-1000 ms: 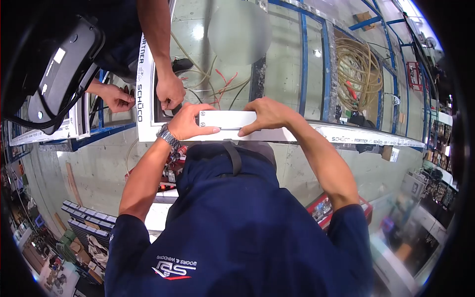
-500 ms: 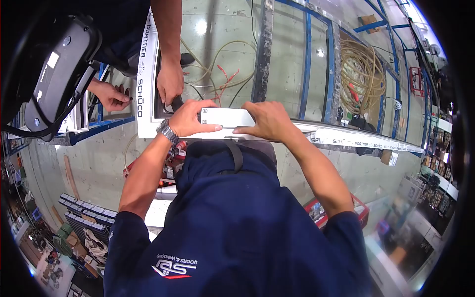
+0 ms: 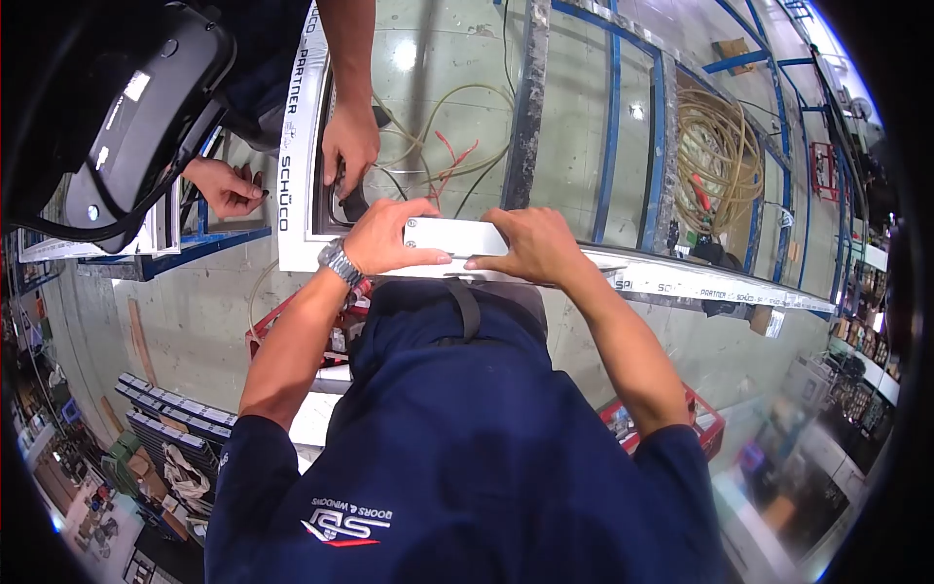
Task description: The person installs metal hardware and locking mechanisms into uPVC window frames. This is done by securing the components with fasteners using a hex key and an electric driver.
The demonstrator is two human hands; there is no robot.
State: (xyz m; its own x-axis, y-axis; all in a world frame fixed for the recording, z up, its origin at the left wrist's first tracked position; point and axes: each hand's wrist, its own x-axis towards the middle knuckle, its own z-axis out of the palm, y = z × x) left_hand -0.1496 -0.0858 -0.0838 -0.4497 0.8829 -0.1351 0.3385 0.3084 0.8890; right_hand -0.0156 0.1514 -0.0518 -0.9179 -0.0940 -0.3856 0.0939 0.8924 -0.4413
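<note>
A short white block [image 3: 457, 236] with screws at its left end lies along the near bar of a white window or door frame [image 3: 298, 156]. My left hand [image 3: 389, 237], with a metal watch at the wrist, grips the block's left end, thumb on the near side and fingers over the far side. Around the right end is my right hand [image 3: 535, 240], its thumb pointing toward the left thumb. Just beyond my left hand, another person's hand [image 3: 351, 146] reaches inside the frame's corner with a dark object. That person's other hand [image 3: 227, 187] hangs outside the frame.
Blue metal rack bars [image 3: 608, 127] support the frame. A coiled yellowish hose [image 3: 720, 161] lies beyond on the right, and red cords [image 3: 449, 175] lie on the floor. Red trays [image 3: 702, 420] stand near my body. A black headset [image 3: 161, 117] on the other person fills the upper left.
The view has shifted slightly, so everything sits a little lower and further right. Both my hands keep their grip on the block. The other person's hand stays at the frame corner.
</note>
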